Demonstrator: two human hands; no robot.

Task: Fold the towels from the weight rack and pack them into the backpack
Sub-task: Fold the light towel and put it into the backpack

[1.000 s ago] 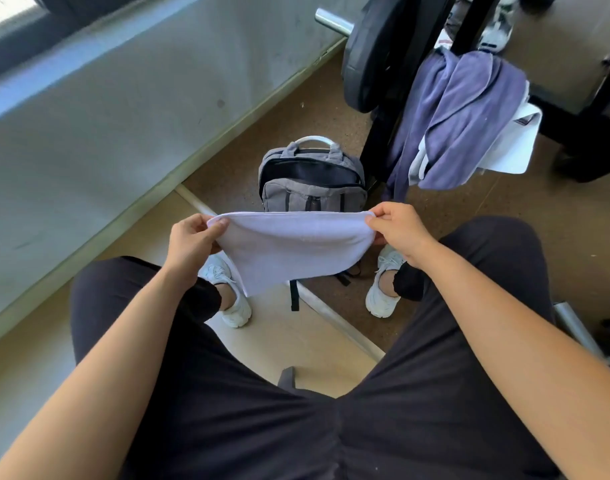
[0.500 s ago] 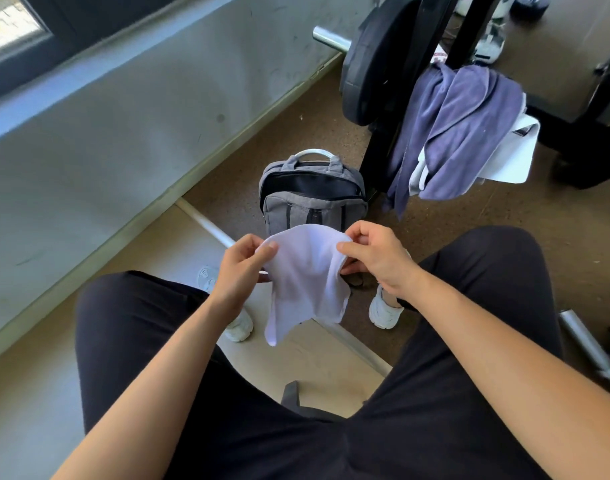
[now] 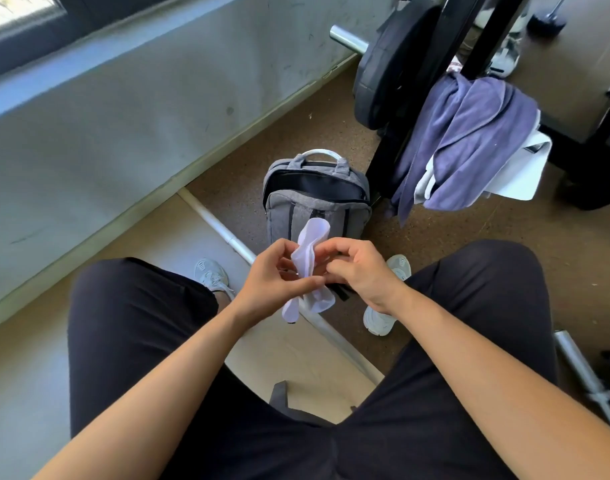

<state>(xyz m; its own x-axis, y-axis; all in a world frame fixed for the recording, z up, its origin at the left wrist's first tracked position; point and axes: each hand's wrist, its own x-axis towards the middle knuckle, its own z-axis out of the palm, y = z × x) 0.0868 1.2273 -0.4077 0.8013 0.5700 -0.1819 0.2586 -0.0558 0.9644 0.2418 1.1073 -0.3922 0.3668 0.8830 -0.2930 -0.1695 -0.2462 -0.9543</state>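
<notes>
Towel (image 3: 312,239) pinched between left hand (image 3: 272,276), right hand (image 3: 362,271).

Hands (image 3: 317,271) closed together; white towel (image 3: 308,258) now folded narrow.

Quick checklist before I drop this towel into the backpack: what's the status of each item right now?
1. Grip: left hand and right hand both hold the towel: ok.
2. Fold: the towel is bunched, with loose ends hanging below the hands: not ok.
3. Backpack open: the top gapes and shows a dark interior: ok.
4. Backpack stance: upright, just beyond the hands: ok.
5. Room inside: the interior is too dark: cannot tell.
6. Rack cleared: purple towel and white towel hang on it: not ok.
</notes>
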